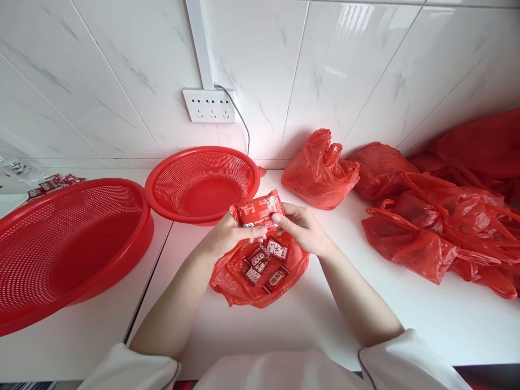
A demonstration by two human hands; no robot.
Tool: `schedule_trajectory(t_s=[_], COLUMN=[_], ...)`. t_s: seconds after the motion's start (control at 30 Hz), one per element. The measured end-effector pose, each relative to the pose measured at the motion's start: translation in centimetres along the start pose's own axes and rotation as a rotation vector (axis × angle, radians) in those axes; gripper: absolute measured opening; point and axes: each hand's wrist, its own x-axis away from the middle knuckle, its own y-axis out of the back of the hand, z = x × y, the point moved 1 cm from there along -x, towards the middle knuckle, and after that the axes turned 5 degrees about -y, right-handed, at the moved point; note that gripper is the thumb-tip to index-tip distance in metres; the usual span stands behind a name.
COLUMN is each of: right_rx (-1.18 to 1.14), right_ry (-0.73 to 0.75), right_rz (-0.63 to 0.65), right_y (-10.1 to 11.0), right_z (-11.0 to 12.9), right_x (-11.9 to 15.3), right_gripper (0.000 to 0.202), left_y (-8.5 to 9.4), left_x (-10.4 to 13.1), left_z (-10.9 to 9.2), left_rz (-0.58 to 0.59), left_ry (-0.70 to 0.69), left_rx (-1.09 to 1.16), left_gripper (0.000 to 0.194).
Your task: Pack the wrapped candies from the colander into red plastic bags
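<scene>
A shiny red packet with white print (260, 211) is held up between my two hands. My left hand (231, 234) grips its left end, thumb along the lower edge. The right end is pinched by my right hand (299, 226), with the thumb on the front face. Just below the hands, an open red plastic bag (235, 281) lies on the white table (284, 336). Inside the bag are several small dark red and white wrapped packets (277, 278). The held packet and my hands hide the bag's far edge.
Two red perforated baskets stand at the left, a large one (109, 238) and one farther back (203, 184). A knotted red bag (320, 173) is near the wall. More filled red bags (439, 216) cover the right side. A socket panel (209, 106) is on the wall.
</scene>
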Motion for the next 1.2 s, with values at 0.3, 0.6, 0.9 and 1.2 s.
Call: schedule_trajectory(t_s=[0.3,0.6,0.9,1.2], right_rx=[-0.023,0.03,0.313,0.499], right_ry=[0.019,0.111,0.165,0.025], right_rz=[-0.093,-0.149,-0.314,-0.101], right_y=[0.4,0.7,1.5,3.4], right_z=[-0.6,-0.1,1.0,1.7], right_x=[-0.1,0.4,1.7,2.2], right_gripper=[0.025,0.021,0.029,0.017], left_y=[0.7,0.4,-0.7,0.8], left_x=[0.7,0.5,1.4,5.1], left_z=[0.3,0.1,-1.4,-4.1], left_rz=[0.1,0.122,-0.024,-0.293], left_ry=[0.106,-0.042,-0.042,-0.006], left_rx=[-0.3,-0.253,-0.397,-0.818], left_gripper=[0.027,0.023,0.024,0.023])
